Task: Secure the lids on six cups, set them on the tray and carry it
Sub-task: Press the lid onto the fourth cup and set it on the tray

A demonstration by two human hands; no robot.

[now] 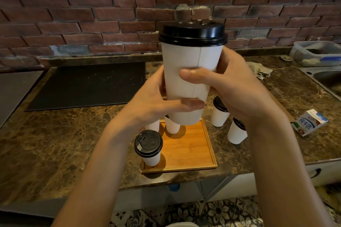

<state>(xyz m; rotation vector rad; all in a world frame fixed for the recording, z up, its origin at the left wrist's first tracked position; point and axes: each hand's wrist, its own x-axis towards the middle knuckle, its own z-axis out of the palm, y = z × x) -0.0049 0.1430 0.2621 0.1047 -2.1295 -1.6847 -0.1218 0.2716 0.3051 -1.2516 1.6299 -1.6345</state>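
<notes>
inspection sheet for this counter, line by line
surface: brown marbled counter, wooden tray near its front edge
job's things: raised cup, black lid on, above the tray; lidded cup in the tray's near-left corner; two cups, tops hidden, by its far-left corner; two lidded cups on the counter right of it
clutter: milk carton, crumpled cloth, plastic tub
grippers: left hand and right hand both grip the raised cup
cables: nothing seen
surroundings: brick wall, black panel, sink at right

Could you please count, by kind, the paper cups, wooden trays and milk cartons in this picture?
paper cup: 6
wooden tray: 1
milk carton: 1
Total: 8
</notes>
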